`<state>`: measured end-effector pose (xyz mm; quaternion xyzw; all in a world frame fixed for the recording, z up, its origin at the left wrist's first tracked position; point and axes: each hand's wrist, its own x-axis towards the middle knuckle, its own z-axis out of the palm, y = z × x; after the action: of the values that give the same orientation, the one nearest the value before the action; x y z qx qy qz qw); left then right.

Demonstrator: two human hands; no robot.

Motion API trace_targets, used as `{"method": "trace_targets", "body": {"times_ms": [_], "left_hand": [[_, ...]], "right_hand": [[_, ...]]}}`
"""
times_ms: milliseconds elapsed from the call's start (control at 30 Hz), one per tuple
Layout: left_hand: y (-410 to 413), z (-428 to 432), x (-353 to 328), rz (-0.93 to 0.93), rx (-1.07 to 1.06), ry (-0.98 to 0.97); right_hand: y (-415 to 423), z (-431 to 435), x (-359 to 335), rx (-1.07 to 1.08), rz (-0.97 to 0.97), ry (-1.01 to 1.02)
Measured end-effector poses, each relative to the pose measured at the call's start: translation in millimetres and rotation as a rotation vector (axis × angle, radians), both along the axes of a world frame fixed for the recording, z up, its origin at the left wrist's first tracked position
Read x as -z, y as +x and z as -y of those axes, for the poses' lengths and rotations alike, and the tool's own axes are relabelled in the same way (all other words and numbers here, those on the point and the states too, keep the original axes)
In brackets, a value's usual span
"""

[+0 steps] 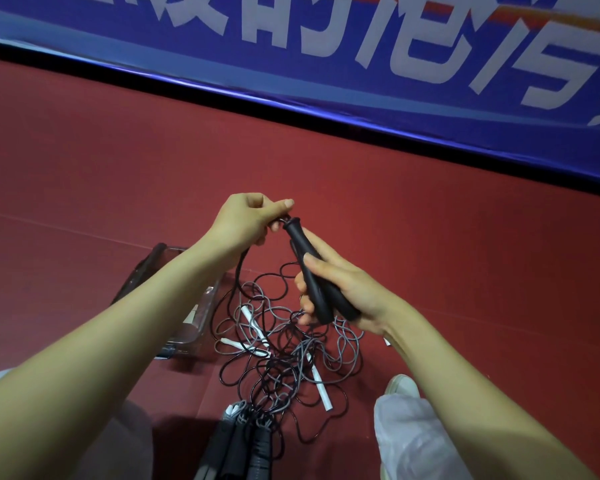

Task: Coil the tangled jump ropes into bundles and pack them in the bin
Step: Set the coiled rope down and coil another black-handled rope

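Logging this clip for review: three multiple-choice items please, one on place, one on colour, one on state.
1. Where is the clear plastic bin relative to the tangle of black and grey ropes on the red floor?
A. left of it
B. right of it
C. on top of it

2. What colour are the tapered handles in the right hand?
A. white
B. black
C. blue

3. What is the left hand doing?
A. lying flat on the floor
B. pinching the thin black rope above the handles
C. reaching into the bin

Answers: 1 A, the bin shows left of the tangle; 2 B, they are black; 3 B, thumb and fingers close on the rope.
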<state>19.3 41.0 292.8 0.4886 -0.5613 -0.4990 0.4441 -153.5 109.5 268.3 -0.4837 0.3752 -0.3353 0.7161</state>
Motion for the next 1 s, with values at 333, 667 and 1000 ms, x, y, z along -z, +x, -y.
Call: {"method": "trace_targets", "body": {"times_ms": [333,667,1000], "left_hand": [[-7,-4,0,-0.178,0.076,0.128],[-10,-11,-8,-0.252,0.151,0.186],[-35,-42,-6,-0.458,0.349,0.354]], "right_hand": [[-5,4,0,0.182,-0.661,-0.494],[-7,4,1,0.322,-0.611,-0.596],[-7,22,-14,0.811,-0.098,-0.509]]}}
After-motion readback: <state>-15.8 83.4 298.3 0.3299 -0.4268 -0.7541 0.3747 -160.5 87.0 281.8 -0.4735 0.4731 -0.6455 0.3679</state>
